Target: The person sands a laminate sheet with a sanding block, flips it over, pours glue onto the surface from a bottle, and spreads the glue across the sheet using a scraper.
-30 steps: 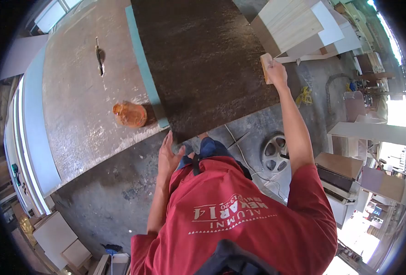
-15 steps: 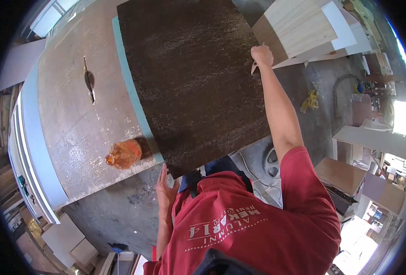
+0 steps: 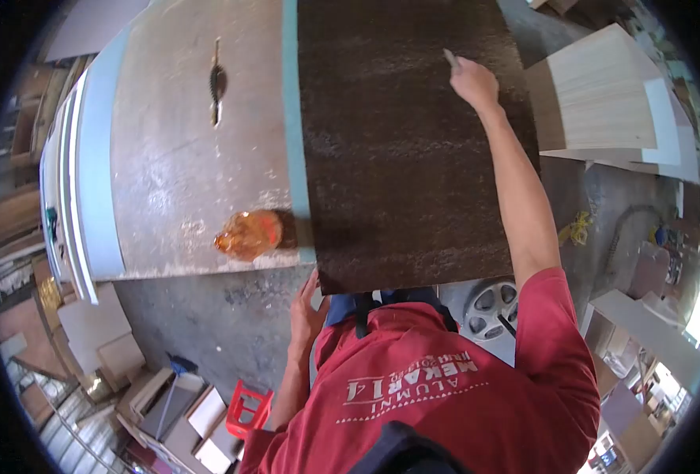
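A dark brown board (image 3: 413, 166) with streaky glossy patches lies over the right part of the table. Above its far right portion, my right hand (image 3: 475, 81) is closed on a small pale flat tool (image 3: 450, 58), whose tip points away from me; its working end is hard to make out. At the board's near left corner is my left hand (image 3: 306, 310), fingers stretched up along the edge and thumb apart. Left of the board, an amber see-through plastic bottle (image 3: 249, 235) with a reddish patch rests on the worn table.
The saw table (image 3: 160, 158) has a toothed blade in a slot (image 3: 217, 83) and a metal rail (image 3: 73, 189) at left. Pale panels (image 3: 599, 95) stand at right. A spoked wheel (image 3: 492, 308) is beneath the board; a red stool (image 3: 249, 408) stands behind.
My right hand has moved from the board's right edge inward over its surface, and the tool now points away from me. My left hand stays at the near corner. The view has turned.
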A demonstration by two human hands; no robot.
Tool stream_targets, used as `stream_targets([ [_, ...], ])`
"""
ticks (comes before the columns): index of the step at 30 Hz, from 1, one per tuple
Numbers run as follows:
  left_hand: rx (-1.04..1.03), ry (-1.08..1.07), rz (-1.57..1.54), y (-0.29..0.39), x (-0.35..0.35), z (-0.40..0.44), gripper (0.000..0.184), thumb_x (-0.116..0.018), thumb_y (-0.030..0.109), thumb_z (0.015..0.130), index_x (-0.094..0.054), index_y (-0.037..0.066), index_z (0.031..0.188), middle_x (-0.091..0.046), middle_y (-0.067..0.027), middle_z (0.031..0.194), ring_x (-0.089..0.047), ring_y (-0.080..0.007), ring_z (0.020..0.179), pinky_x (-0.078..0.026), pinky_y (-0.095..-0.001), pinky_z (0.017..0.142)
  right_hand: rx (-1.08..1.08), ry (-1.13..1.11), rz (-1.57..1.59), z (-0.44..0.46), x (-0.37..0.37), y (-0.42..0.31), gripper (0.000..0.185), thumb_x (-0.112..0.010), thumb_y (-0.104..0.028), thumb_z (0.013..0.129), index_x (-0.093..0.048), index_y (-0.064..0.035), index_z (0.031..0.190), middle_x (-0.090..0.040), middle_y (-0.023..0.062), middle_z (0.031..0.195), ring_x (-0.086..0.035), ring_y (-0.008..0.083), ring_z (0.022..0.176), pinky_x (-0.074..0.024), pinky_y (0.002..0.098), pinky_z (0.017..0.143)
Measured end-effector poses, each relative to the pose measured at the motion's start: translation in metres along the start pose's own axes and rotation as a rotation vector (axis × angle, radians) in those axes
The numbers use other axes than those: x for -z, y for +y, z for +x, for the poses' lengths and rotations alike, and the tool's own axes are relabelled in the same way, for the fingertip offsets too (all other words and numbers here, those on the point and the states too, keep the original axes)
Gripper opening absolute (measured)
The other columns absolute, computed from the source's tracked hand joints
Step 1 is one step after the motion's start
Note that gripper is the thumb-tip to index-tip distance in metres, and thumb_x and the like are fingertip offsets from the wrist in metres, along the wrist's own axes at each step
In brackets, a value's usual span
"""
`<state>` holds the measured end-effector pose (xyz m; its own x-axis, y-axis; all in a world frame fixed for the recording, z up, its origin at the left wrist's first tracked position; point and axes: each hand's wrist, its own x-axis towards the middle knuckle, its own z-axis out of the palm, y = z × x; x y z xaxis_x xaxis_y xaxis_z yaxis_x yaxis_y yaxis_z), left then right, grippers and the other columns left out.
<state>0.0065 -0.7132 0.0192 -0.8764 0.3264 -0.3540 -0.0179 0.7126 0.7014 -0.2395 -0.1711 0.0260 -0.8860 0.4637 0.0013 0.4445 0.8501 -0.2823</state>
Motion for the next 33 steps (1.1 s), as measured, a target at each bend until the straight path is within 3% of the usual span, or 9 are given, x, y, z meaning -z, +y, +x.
stream_targets([
  [1, -0.029, -0.011, 0.005, -0.003, 0.0, -0.001, 0.071, -0.076, 0.005, 0.082, -0.05, 0.003, 0.149, -0.065, -0.0223, 0.131, -0.065, -0.0349, 0.119, -0.051, -0.0417, 0.101, 0.097, 0.006, 0.014, -0.008, -0.008, -0.028, 0.023, -0.06, -0.028, 0.086, -0.073, -0.0163, 0.102, -0.074, 0.0142, 0.093, -0.071, 0.0405, 0.091, -0.0562, 0.0545, 0.078],
  [5, -0.016, -0.021, -0.047, -0.015, 0.001, -0.004, 0.072, -0.078, 0.008, 0.083, -0.05, 0.004, 0.149, -0.067, -0.0219, 0.129, -0.066, -0.0345, 0.118, -0.052, -0.0415, 0.101, 0.337, -0.103, 0.056, -0.047, -0.033, -0.125, 0.028, -0.058, -0.024, 0.092, -0.073, -0.0162, 0.115, -0.074, 0.0131, 0.11, -0.07, 0.0378, 0.1, -0.0563, 0.0521, 0.086],
  [11, -0.002, 0.053, -0.148, -0.041, -0.011, -0.013, 0.059, -0.077, 0.01, 0.084, -0.059, -0.002, 0.139, -0.071, -0.0204, 0.124, -0.069, -0.0336, 0.115, -0.052, -0.0405, 0.101, 0.685, -0.202, 0.169, -0.137, -0.036, -0.185, 0.029, -0.057, -0.015, 0.092, -0.075, -0.0172, 0.115, -0.074, 0.0127, 0.11, -0.07, 0.0377, 0.097, -0.0569, 0.0502, 0.085],
  [13, 0.007, 0.007, -0.224, -0.039, -0.01, -0.011, 0.054, -0.076, 0.012, 0.085, -0.062, -0.004, 0.135, -0.072, -0.0199, 0.122, -0.069, -0.0331, 0.115, -0.052, -0.0404, 0.101, 0.727, -0.177, 0.14, -0.153, -0.046, -0.193, 0.032, -0.055, -0.011, 0.092, -0.075, -0.0189, 0.117, -0.075, 0.0125, 0.107, -0.07, 0.0377, 0.095, -0.0567, 0.0502, 0.084],
  [16, -0.022, -0.005, -0.235, -0.045, -0.011, -0.009, 0.053, -0.076, 0.013, 0.085, -0.063, -0.003, 0.133, -0.072, -0.0197, 0.121, -0.069, -0.033, 0.115, -0.052, -0.0402, 0.1, 0.727, -0.209, 0.133, -0.165, -0.044, -0.208, 0.056, -0.057, 0.004, 0.082, -0.074, -0.0294, 0.124, -0.075, 0.0131, 0.109, -0.07, 0.0353, 0.104, -0.0573, 0.0471, 0.091],
  [19, -0.051, 0.02, -0.24, -0.043, -0.008, -0.008, 0.053, -0.077, 0.014, 0.085, -0.063, -0.002, 0.134, -0.072, -0.0201, 0.12, -0.07, -0.034, 0.112, -0.052, -0.0405, 0.1, 0.75, -0.28, 0.126, -0.168, -0.046, -0.207, 0.058, -0.059, 0.004, 0.081, -0.074, -0.0306, 0.125, -0.075, 0.0135, 0.11, -0.07, 0.0367, 0.101, -0.0573, 0.0468, 0.09],
  [23, -0.095, 0.045, -0.283, -0.052, -0.011, -0.01, 0.051, -0.077, 0.015, 0.087, -0.063, -0.002, 0.133, -0.071, -0.0207, 0.122, -0.073, -0.0301, 0.103, -0.057, -0.039, 0.088, 0.797, -0.308, 0.095, -0.19, -0.041, -0.196, 0.058, -0.062, 0.004, 0.079, -0.074, -0.0319, 0.123, -0.075, 0.0157, 0.106, -0.071, 0.0384, 0.098, -0.058, 0.0463, 0.088],
  [28, 0.034, -0.044, -0.523, -0.053, -0.014, -0.01, 0.05, -0.075, 0.013, 0.09, -0.061, -0.005, 0.135, -0.071, -0.0191, 0.123, -0.071, -0.0235, 0.102, -0.058, -0.0375, 0.085, 0.902, -0.198, 0.198, -0.245, -0.036, -0.19, 0.035, -0.06, 0.004, 0.078, -0.077, -0.0088, 0.106, -0.075, 0.0131, 0.112, -0.071, 0.0345, 0.103, -0.0581, 0.0442, 0.088],
  [33, 0.023, -0.131, -0.642, -0.094, -0.04, 0.002, 0.05, -0.073, 0.009, 0.09, -0.06, -0.005, 0.136, -0.071, -0.0166, 0.123, -0.068, -0.0199, 0.106, -0.055, -0.0347, 0.092, 0.818, -0.255, 0.136, -0.308, -0.032, -0.189, 0.037, -0.058, 0.003, 0.079, -0.077, -0.0083, 0.109, -0.075, 0.0132, 0.113, -0.071, 0.0336, 0.105, -0.0569, 0.0442, 0.091],
])
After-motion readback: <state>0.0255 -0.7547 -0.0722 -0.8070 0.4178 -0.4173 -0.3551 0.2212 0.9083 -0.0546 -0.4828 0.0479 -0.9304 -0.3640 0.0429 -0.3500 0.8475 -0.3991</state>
